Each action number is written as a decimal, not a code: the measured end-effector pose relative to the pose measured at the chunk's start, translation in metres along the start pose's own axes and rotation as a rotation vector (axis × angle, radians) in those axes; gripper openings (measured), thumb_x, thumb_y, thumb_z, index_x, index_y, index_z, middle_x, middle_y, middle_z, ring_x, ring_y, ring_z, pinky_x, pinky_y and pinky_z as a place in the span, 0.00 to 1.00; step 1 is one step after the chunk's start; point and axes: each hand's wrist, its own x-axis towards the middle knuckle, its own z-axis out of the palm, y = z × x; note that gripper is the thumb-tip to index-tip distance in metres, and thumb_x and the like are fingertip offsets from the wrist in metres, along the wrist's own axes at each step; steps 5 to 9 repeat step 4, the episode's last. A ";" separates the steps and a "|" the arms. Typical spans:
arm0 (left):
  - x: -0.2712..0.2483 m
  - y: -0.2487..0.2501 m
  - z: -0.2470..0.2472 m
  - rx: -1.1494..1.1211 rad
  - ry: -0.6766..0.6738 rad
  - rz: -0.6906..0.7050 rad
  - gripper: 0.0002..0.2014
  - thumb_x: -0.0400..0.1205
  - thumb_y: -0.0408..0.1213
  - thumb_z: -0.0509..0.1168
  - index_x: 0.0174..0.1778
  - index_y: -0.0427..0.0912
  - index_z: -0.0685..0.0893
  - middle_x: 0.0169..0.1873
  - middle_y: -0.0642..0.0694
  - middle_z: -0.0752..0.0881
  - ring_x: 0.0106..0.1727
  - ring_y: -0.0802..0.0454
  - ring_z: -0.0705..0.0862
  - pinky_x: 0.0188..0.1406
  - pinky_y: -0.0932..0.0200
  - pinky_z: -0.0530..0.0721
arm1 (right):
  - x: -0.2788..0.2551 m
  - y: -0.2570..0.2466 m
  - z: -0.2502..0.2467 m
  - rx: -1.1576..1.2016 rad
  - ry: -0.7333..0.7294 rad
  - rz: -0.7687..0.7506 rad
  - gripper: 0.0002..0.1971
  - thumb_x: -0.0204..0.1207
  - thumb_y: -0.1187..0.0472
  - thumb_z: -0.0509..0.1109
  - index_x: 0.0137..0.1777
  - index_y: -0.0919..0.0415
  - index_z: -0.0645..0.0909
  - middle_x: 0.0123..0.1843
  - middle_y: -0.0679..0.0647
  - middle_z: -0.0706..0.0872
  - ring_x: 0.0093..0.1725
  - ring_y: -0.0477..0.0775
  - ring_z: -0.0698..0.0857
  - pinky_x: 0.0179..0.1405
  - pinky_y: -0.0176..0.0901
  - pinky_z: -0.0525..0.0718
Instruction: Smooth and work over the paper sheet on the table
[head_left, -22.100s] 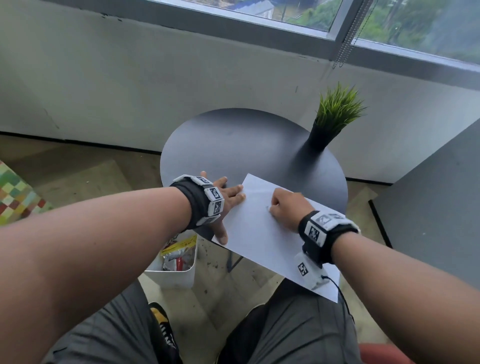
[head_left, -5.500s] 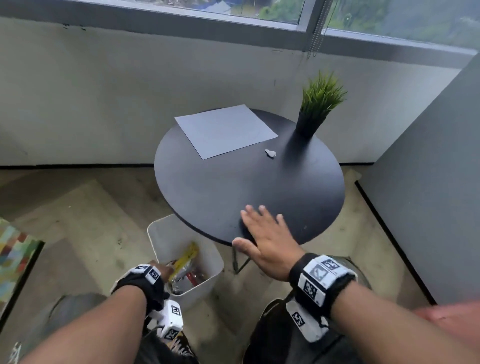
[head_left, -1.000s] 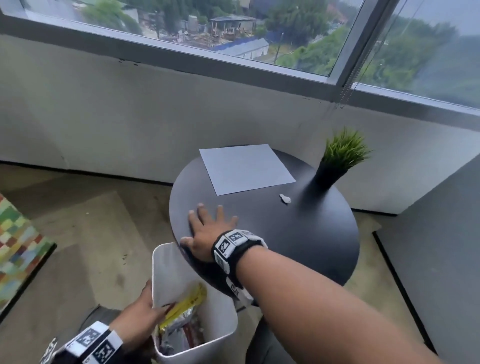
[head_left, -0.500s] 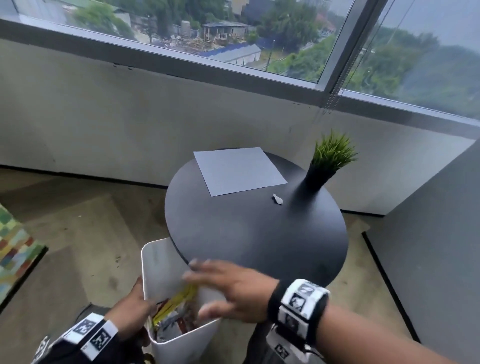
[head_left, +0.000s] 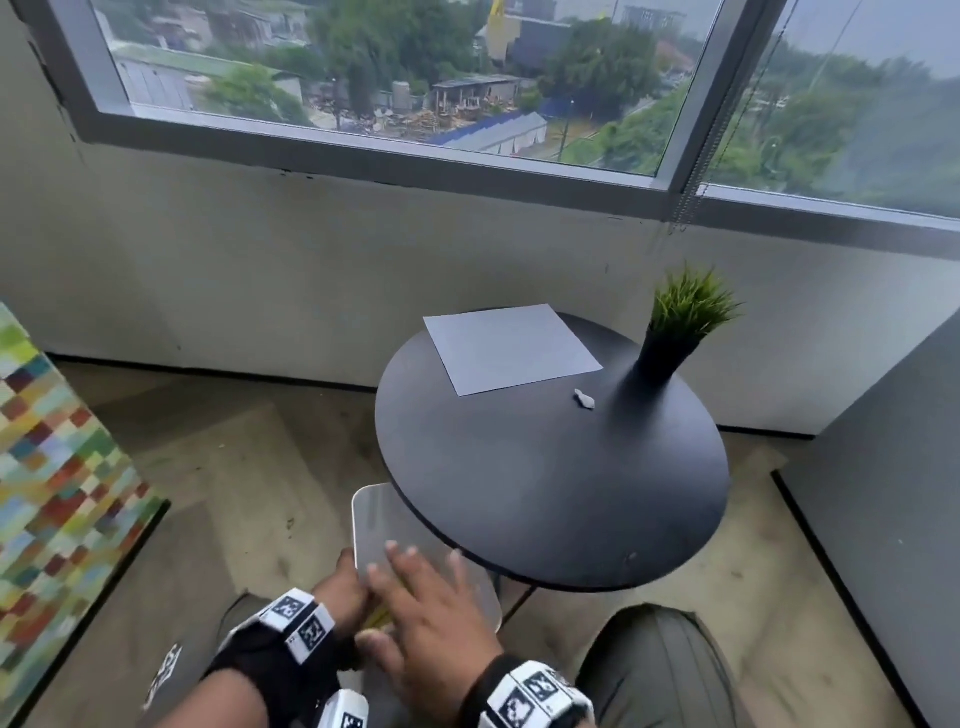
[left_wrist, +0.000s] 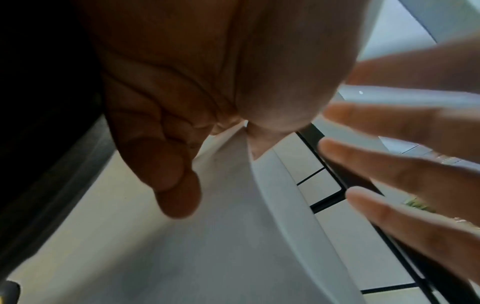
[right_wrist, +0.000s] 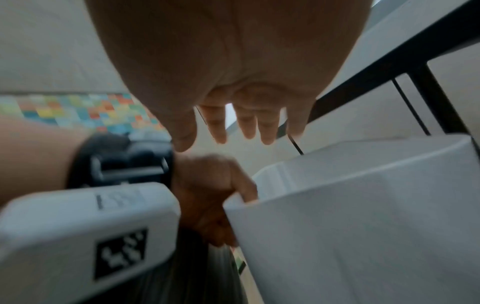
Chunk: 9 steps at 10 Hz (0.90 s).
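Gripping the rim of the white bin (head_left: 366, 525) beside the table, our left hand (head_left: 340, 590) has its fingers curled over the edge, as the right wrist view shows. Our right hand (head_left: 426, 618) hovers just above the bin's opening with fingers straight and spread, holding nothing. We see the paper sheet (head_left: 511, 348) lying flat at the far edge of the round black table (head_left: 545, 493), well apart from both hands, one corner reaching just past the rim. A small white scrap (head_left: 584, 399) lies near the sheet's right corner, beside the potted grass plant (head_left: 675, 332) at the table's far right edge.
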 end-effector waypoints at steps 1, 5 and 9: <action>0.002 0.008 0.001 0.072 0.020 -0.016 0.41 0.66 0.59 0.71 0.76 0.52 0.71 0.60 0.42 0.88 0.55 0.46 0.90 0.53 0.47 0.90 | -0.015 0.023 -0.022 0.264 0.178 -0.083 0.28 0.77 0.38 0.60 0.77 0.39 0.69 0.82 0.37 0.65 0.79 0.35 0.62 0.83 0.39 0.57; 0.044 0.015 0.019 0.200 0.061 -0.057 0.63 0.54 0.63 0.72 0.87 0.44 0.61 0.72 0.37 0.82 0.66 0.38 0.84 0.58 0.53 0.82 | -0.051 0.199 -0.107 0.192 0.297 0.627 0.05 0.73 0.42 0.70 0.46 0.36 0.78 0.39 0.36 0.88 0.41 0.38 0.86 0.49 0.39 0.84; 0.044 0.015 0.019 0.200 0.061 -0.057 0.63 0.54 0.63 0.72 0.87 0.44 0.61 0.72 0.37 0.82 0.66 0.38 0.84 0.58 0.53 0.82 | -0.051 0.199 -0.107 0.192 0.297 0.627 0.05 0.73 0.42 0.70 0.46 0.36 0.78 0.39 0.36 0.88 0.41 0.38 0.86 0.49 0.39 0.84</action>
